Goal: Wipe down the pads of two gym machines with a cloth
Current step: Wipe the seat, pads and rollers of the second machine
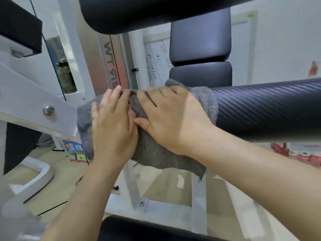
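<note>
Left hand (114, 122) flat, fingers spread on cloth (152, 153) | right hand (172, 117) likewise | roller pad (269, 108) beneath

Large dark letters on the metal panel (112, 66) behind the machine, seen turned and partly hidden, reading roughly "WT" with further characters below, unclear. Handwritten marks on the whiteboard (156, 65), including "3C" or "MC" in black and red scribbles near the top, otherwise illegible. Chinese characters on the small box (76, 152) on the floor, too small to make out
</note>
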A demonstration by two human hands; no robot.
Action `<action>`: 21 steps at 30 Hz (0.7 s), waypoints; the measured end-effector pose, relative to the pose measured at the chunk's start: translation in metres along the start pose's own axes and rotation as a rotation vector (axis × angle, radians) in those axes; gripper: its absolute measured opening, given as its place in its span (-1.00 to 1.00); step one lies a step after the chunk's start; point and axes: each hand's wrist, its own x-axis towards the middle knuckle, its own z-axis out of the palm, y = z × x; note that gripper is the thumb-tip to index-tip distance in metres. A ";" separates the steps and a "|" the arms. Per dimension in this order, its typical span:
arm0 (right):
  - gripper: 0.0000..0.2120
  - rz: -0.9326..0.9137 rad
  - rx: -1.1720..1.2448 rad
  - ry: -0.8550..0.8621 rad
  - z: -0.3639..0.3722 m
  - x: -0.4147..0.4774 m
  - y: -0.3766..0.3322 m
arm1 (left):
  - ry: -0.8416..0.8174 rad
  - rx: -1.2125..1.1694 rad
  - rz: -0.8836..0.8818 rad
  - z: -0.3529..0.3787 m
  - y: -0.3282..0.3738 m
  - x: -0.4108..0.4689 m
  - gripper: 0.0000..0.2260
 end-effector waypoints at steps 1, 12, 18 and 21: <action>-0.37 0.011 0.002 0.005 -0.004 -0.012 0.013 | -0.001 -0.015 0.031 -0.005 0.023 -0.004 -0.53; -0.48 0.204 -0.144 0.221 -0.043 -0.150 0.148 | 0.019 -0.027 0.284 0.001 0.220 -0.014 -0.54; -0.62 0.356 0.650 0.746 -0.028 -0.167 0.183 | -0.200 -0.026 0.350 -0.013 0.311 0.002 -0.59; -0.59 0.466 1.304 0.759 -0.023 -0.164 0.184 | -0.536 -0.005 0.309 -0.016 0.332 0.034 -0.57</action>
